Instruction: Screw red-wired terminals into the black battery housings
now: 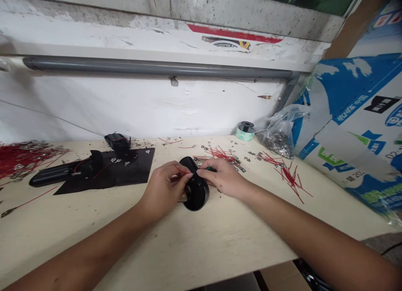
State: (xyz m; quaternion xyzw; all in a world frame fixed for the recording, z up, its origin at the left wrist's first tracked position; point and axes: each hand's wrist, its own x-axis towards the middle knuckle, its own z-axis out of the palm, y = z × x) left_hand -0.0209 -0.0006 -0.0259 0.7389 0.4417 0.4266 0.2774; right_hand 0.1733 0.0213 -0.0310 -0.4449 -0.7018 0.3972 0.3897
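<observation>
A round black plastic part [196,191] lies on the pale wooden table [201,245] in front of me. My left hand [165,188] is closed, pinching a thin red wire [183,170] at the part's top edge. My right hand [223,176] rests just right of the part, fingers closed on a small dark green tool or piece [210,168] that I cannot make out clearly. The two hands' fingertips almost touch above the part.
A black mat [125,171] with small metal pieces, a long black housing [59,173] and another black part [118,142] lie at left. Red wires [289,176] and metal terminals scatter at right; a red wire pile [19,155] far left. A solder spool [245,130], a plastic bag [279,138] and a printed carton [358,127] stand at right.
</observation>
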